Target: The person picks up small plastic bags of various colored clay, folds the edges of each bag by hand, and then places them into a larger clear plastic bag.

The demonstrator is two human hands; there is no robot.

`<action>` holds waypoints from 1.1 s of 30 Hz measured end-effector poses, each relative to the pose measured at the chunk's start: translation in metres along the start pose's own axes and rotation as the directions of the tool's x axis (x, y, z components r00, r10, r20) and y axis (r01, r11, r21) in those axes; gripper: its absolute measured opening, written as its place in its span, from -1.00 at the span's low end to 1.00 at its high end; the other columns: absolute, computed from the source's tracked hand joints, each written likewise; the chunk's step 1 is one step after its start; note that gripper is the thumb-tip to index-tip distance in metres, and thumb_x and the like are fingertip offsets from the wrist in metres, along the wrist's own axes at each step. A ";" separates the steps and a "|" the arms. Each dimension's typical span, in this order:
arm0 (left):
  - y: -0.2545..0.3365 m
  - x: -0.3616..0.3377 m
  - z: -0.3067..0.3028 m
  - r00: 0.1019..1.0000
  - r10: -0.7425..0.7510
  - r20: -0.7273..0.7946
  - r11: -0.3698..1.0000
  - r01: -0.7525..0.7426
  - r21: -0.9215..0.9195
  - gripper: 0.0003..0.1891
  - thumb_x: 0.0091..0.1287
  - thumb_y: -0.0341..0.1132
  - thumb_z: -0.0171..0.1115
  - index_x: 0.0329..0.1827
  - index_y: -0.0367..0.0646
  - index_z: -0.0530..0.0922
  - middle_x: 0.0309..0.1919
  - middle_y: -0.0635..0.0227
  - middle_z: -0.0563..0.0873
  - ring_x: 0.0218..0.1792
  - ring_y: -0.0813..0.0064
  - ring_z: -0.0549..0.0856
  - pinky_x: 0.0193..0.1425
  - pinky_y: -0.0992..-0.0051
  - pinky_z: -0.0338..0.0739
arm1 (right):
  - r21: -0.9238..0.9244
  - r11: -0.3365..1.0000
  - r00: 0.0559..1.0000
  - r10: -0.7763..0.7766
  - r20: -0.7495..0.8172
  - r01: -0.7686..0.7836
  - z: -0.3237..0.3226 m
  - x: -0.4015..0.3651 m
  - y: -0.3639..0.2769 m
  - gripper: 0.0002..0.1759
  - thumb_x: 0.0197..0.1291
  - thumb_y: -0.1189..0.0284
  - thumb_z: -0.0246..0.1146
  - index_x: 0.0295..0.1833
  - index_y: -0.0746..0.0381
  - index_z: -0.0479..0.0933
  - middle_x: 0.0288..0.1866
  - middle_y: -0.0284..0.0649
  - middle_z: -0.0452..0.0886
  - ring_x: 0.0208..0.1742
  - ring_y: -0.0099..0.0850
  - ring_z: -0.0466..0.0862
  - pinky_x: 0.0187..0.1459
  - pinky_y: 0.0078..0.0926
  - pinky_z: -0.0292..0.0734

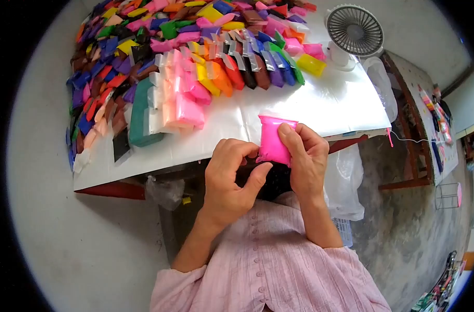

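Observation:
A bright pink packet [274,141] is held upright in front of my chest, near the table's front edge. My right hand [307,153] pinches its right side, thumb on the near face. My left hand [236,174] is at the packet's lower left, thumb and fingers apart, with nothing visible between them. The fingertips of my left hand are close to the packet's left edge; whether they touch it cannot be made out.
A white-covered table [231,122] bears a large heap of coloured packets [169,31], a row of upright packets [242,67], a green block [141,112] and a fan [354,31]. Plastic bags [346,179] hang below its edge.

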State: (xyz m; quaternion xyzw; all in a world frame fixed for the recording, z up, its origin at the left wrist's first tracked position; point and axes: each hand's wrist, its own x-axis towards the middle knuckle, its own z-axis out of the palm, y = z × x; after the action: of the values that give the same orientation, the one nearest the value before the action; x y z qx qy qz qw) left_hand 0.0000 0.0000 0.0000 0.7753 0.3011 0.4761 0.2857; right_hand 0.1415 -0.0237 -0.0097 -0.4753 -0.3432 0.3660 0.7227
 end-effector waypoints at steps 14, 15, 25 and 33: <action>0.002 -0.011 0.012 0.915 -0.391 0.095 0.819 0.393 -0.417 -0.76 0.34 -0.37 0.34 -0.03 -0.31 0.55 -0.24 0.41 0.65 -0.25 0.62 0.57 -0.12 0.61 0.48 | 0.087 0.995 0.998 0.054 -0.011 -0.053 0.007 -0.008 0.000 -0.75 0.37 0.37 0.27 -0.34 0.30 0.54 -0.49 -0.50 0.49 -0.51 -0.77 0.35 -0.49 -0.74 0.24; 0.005 -0.010 0.013 0.910 -0.411 0.056 0.782 0.384 -0.491 -0.78 0.35 -0.38 0.33 -0.06 -0.30 0.55 -0.28 0.42 0.66 -0.29 0.65 0.57 -0.16 0.63 0.48 | 0.133 0.991 0.999 0.034 0.002 -0.034 0.010 -0.011 0.001 -0.77 0.37 0.37 0.27 -0.28 0.31 0.55 -0.47 -0.48 0.51 -0.50 -0.75 0.38 -0.48 -0.73 0.27; 0.011 -0.003 0.023 0.885 -0.444 -0.141 0.661 0.218 -0.718 -0.88 0.38 -0.42 0.28 -0.17 -0.26 0.52 -0.38 0.46 0.62 -0.45 0.74 0.52 -0.33 0.68 0.44 | 0.329 0.942 0.995 0.030 0.098 -0.061 0.014 -0.026 0.014 -0.76 0.32 0.41 0.30 -0.03 0.35 0.50 -0.25 -0.28 0.65 -0.41 -0.55 0.59 -0.36 -0.60 0.53; 0.007 -0.001 0.020 0.912 -0.371 -0.175 0.698 0.150 -0.700 -0.94 0.36 -0.51 0.22 -0.27 -0.25 0.50 -0.36 0.46 0.56 -0.49 0.75 0.48 -0.45 0.66 0.41 | 0.328 0.937 0.985 0.074 0.154 -0.122 0.013 -0.027 0.011 -0.75 0.29 0.41 0.31 -0.05 0.35 0.49 -0.29 -0.28 0.64 -0.41 -0.57 0.58 -0.38 -0.63 0.51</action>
State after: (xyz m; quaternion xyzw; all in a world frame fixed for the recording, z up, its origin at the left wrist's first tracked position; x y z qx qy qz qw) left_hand 0.0194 -0.0083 -0.0037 0.4853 0.2569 0.6189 0.5616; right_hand 0.1154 -0.0376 -0.0205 -0.3348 -0.3009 0.4870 0.7484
